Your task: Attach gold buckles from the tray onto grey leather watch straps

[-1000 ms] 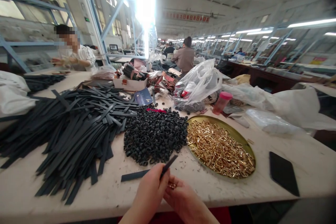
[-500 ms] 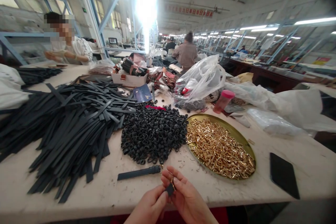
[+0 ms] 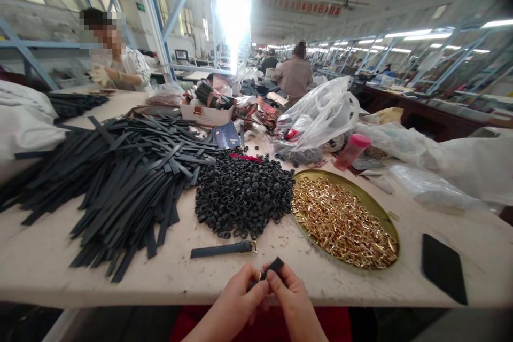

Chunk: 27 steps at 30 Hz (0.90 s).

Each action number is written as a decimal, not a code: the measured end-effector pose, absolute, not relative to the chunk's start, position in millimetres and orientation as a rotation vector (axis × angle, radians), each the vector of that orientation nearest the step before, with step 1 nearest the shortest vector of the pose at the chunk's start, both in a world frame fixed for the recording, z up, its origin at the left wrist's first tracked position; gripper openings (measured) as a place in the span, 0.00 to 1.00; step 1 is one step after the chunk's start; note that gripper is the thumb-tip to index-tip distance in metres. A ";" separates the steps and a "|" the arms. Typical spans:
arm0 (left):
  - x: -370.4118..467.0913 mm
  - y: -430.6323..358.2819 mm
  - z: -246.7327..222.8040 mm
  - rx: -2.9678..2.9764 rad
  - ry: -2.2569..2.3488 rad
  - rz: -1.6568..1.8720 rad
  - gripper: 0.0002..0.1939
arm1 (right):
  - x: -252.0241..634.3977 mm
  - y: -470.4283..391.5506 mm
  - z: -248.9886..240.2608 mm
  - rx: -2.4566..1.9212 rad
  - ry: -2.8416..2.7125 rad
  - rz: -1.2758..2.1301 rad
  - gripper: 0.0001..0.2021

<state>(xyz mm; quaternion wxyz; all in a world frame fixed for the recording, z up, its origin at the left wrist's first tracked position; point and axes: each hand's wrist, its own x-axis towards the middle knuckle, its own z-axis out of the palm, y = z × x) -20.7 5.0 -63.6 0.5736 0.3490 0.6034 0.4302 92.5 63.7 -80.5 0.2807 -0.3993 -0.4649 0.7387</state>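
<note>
At the front edge of the table, my left hand [image 3: 242, 293] and my right hand [image 3: 292, 293] meet, both closed on one black strap [image 3: 276, 264]. A small gold buckle [image 3: 262, 274] shows on this strap between my fingers. The strap's end sticks up past my right thumb, and its other part is mostly hidden by my left hand. Just beyond my hands lies another black strap with a buckle [image 3: 220, 250], flat on the table. Behind that is a heap of small black loops [image 3: 244, 195]. Gold buckles [image 3: 340, 222] fill a round tray [image 3: 379, 211] to the right.
Many black straps [image 3: 132, 187] are piled at left. A dark phone-like slab [image 3: 444, 267] lies at right. Farther back stand a white box [image 3: 206, 116], a clear plastic bag [image 3: 320, 112] and a pink-lidded jar [image 3: 352, 152]. A co-worker [image 3: 120, 64] sits at far left.
The strap in my hands has turned, and its end now points up to the right. My right fingers have closed over it. The whole view has shifted slightly.
</note>
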 end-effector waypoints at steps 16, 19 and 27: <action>-10.7 -3.5 -52.2 0.736 1.453 1.064 0.11 | 109.9 49.3 -74.7 -1.028 -1.875 1.287 0.11; -6.9 -2.8 -55.1 0.768 1.555 1.054 0.09 | 112.9 55.1 -80.1 -0.993 -1.899 1.293 0.10; -17.9 13.3 -73.8 0.790 1.392 0.992 0.18 | 101.2 67.9 -101.0 -1.083 -1.594 1.653 0.18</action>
